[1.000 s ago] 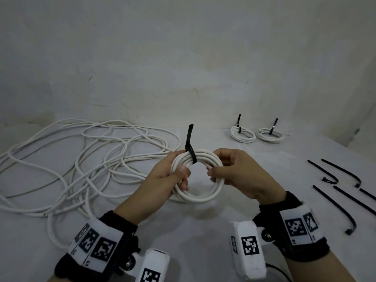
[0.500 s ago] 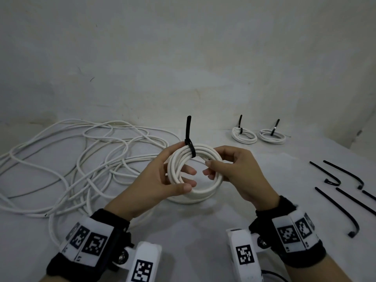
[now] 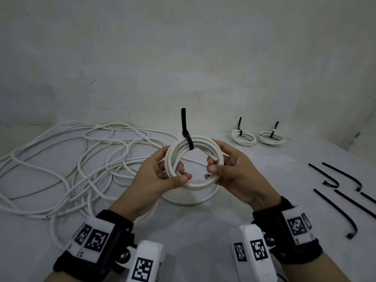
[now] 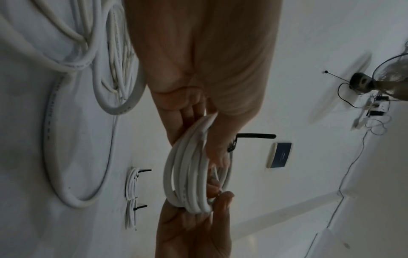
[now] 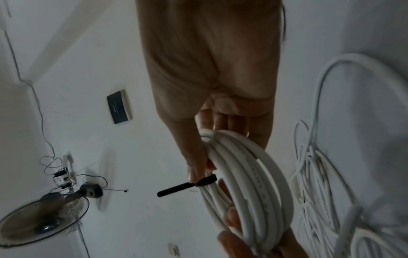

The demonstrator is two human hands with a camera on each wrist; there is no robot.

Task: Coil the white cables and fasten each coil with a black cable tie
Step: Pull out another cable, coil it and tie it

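Head view first: I see my left hand (image 3: 156, 176) and right hand (image 3: 234, 171) raised above the table (image 3: 193, 222), each curled around one side of the white coil (image 3: 194, 162), thumbs in front and fingers behind. A black cable tie (image 3: 187, 135) wraps the coil's top, its tail standing upright. To my left, loose white cable (image 3: 67, 165) sprawls in tangled loops on the table; to my right lie spare black ties (image 3: 343, 192). Farther back, near the wall (image 3: 183, 58), two finished coils (image 3: 257, 137) rest side by side, each with its own tie sticking up.
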